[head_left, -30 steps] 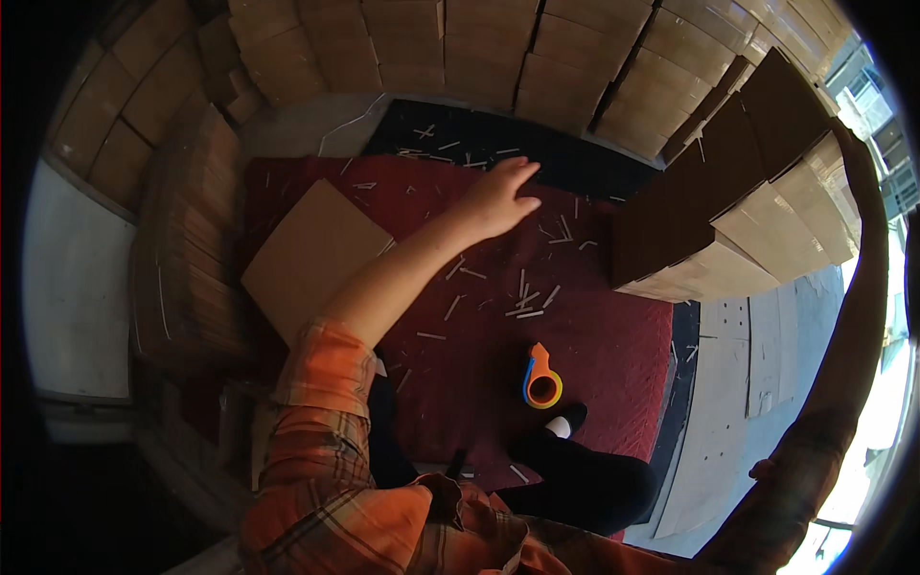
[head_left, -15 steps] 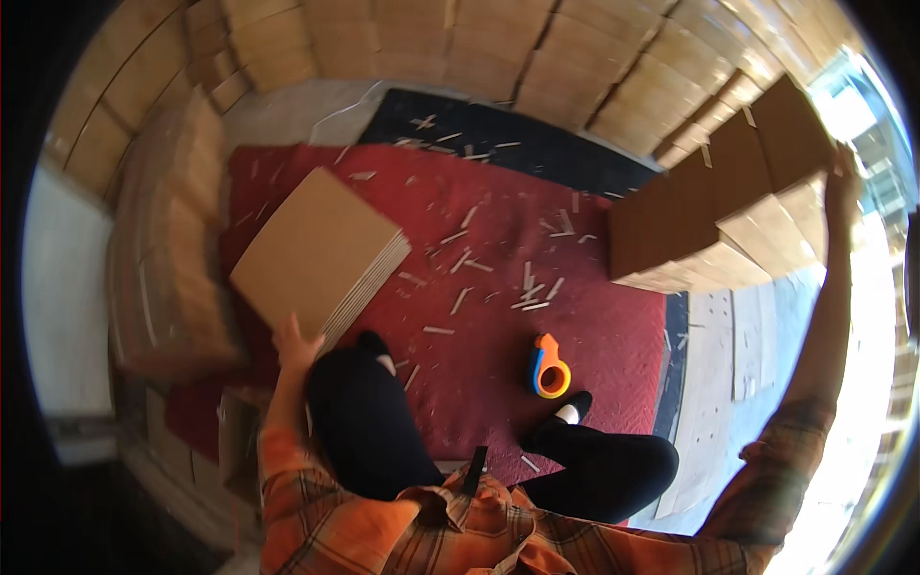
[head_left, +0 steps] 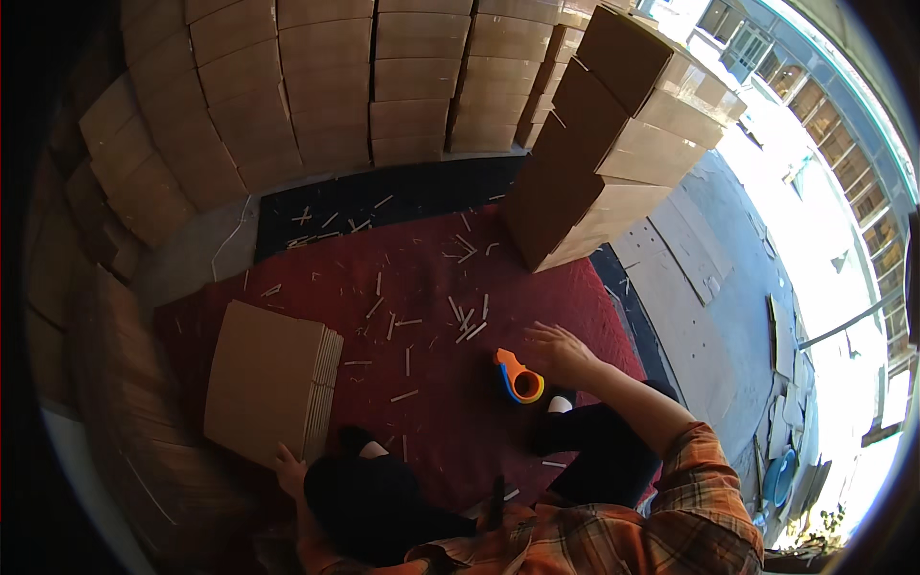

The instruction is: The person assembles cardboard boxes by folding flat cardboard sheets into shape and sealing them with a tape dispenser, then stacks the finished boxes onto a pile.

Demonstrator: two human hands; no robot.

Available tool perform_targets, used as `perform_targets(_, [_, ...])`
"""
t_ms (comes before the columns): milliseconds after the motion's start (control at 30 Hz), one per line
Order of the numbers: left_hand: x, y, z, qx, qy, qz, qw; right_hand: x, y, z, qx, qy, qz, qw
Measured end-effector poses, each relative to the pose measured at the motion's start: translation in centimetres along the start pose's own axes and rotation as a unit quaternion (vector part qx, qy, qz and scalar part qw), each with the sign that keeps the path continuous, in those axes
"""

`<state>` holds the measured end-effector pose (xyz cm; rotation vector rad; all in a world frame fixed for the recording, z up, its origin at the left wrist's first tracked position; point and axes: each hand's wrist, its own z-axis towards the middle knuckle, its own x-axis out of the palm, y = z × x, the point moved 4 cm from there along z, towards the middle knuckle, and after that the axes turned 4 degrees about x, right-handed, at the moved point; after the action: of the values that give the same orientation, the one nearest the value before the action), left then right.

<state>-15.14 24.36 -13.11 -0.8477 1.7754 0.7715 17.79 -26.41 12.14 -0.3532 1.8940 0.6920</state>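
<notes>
Cardboard stack [head_left: 259, 374]: flat brown pieces, several layers, laid on the red mat [head_left: 431, 422] toward its left edge; layering is exposed along the stack's right side. Judged stiff and dry; light by the piece, weightier as a bundle, with layers liable to slide apart and corners liable to crush. Hold is best taken across the full thickness, at the layered side and the opposite edge.

Left hand [head_left: 291, 471]: placed at the stack's near edge, fingers against the cardboard; whether it is gripped or merely touched cannot be told.

Right hand [head_left: 563, 356]: fingers extended, moderately parted; nothing is seen held. It is poised just beside the tape dispenser [head_left: 509, 366], orange with a yellow and blue ring, which is set toward the mat's right edge; no contact can be confirmed.

Also noted: pale strips [head_left: 466, 322], scattered mid-mat; box column [head_left: 585, 144], stood at the mat's far right corner.
</notes>
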Motion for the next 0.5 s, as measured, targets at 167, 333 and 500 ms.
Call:
perform_targets(167, [-3.8,1.7,-1.1,0.095,-0.124,0.051,0.986,6.2,-0.2,-0.6,-0.049,0.052,0.034,0.997])
perform_targets(333, [-19.6,-0.9,-3.0,0.203,-0.249,-0.034,0.947,3.9,0.3,-1.1,-0.042,0.050,0.027,0.998])
perform_targets(500, [-30.5,-5.0,-7.1,0.135,-0.121,-0.400,0.898,2.3,2.3,-2.0,-0.037,0.017,0.083,0.996])
